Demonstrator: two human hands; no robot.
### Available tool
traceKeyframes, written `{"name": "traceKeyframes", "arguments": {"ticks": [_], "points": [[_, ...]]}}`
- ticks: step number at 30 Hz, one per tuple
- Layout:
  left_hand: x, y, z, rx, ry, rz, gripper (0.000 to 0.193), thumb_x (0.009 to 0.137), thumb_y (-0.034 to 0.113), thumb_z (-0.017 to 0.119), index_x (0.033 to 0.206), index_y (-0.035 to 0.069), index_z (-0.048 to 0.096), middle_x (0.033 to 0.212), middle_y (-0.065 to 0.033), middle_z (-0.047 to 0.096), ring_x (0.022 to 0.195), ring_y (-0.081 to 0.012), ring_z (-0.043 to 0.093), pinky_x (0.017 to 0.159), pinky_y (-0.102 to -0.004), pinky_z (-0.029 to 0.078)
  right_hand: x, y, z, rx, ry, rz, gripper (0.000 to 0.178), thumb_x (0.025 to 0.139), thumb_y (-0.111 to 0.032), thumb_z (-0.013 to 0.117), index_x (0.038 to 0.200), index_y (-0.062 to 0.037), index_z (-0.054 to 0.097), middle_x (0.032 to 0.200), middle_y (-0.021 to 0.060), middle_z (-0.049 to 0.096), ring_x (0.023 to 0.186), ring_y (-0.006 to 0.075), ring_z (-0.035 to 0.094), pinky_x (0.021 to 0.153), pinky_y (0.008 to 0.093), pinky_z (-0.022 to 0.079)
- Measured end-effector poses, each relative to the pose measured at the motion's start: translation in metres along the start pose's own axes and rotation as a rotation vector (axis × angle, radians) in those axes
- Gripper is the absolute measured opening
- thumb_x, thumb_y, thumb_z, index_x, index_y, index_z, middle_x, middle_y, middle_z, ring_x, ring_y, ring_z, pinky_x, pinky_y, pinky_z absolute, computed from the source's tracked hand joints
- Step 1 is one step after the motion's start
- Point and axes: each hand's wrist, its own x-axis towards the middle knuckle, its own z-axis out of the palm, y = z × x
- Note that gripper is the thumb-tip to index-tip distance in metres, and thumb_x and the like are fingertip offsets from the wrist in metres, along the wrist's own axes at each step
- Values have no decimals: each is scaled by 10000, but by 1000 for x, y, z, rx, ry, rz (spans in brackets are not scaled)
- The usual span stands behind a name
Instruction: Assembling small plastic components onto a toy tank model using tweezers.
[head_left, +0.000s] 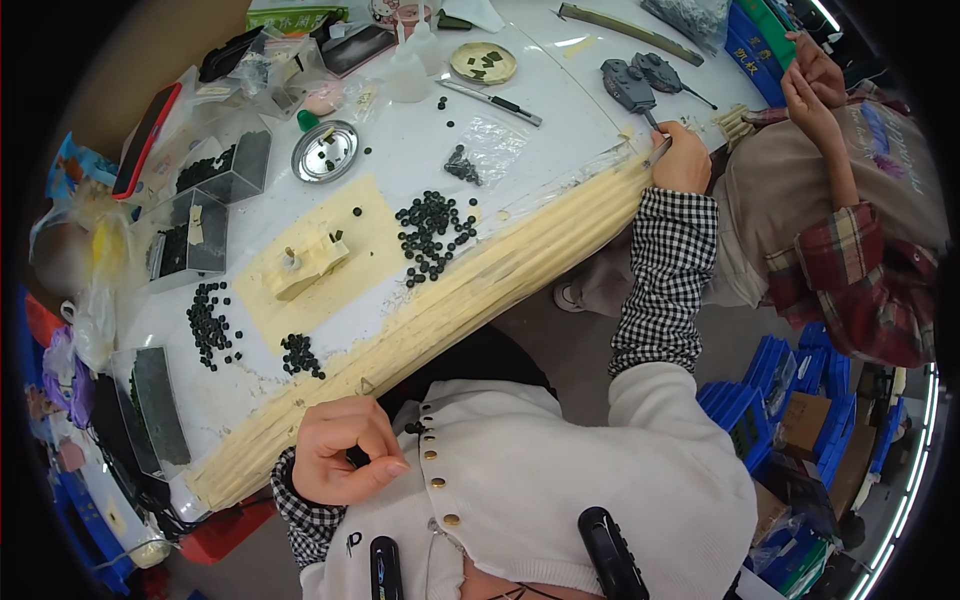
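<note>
My right hand (683, 158) is closed at the far right end of the foam-padded table edge. A thin greyish piece shows by its fingers, too small to name. Just beyond lies a grey model tank turret (628, 86), its barrel pointing at the hand; a second turret (660, 74) sits beside it. My left hand (345, 452) is curled closed near the table's front edge; what it holds, if anything, is hidden. A cream block-shaped model part (303, 266) rests on a yellow sheet (340, 215), ringed by piles of small black wheels (432, 235).
Cream foam padding (450, 315) lines the near edge. Clear boxes of dark parts (240, 165), a round metal lid (325, 152), a craft knife (490, 102) and white squeeze bottles (407, 75) stand farther back. Another person's hands (815, 95) are at right, near blue bins (755, 50).
</note>
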Motion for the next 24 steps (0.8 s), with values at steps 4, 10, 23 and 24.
{"name": "traceKeyframes", "arguments": {"ticks": [4,10,23,24], "points": [[2,-1,2,-2,3,-4,214,781,59,763,653,50,591,692,-70,667,596,-183,578,536,-267,424,-3,-2,0,95,66,-56,138,892,-212,657,985,-124,708,865,128,635,873,328,629,748,441,500],[5,-10,3,-144,20,-32,131,827,84,729,782,19,625,842,-115,692,700,-173,618,643,-266,473,-26,-19,-45,401,198,-201,127,842,-96,707,963,-59,695,777,128,610,736,297,623,641,380,476],[126,-13,75,-711,280,-352,508,1010,210,512,1433,-9,335,1375,-156,497,1245,-266,534,1033,-360,472,-80,-42,-111,710,-97,-655,244,724,39,743,954,-14,685,782,82,560,712,231,538,627,323,419],[129,-14,77,-728,285,-353,479,1013,192,503,1421,-8,352,1365,-146,506,1239,-251,539,1035,-358,473,-82,-38,-111,705,-89,-674,238,736,48,737,960,-12,684,794,75,562,715,216,534,624,311,413]]}}
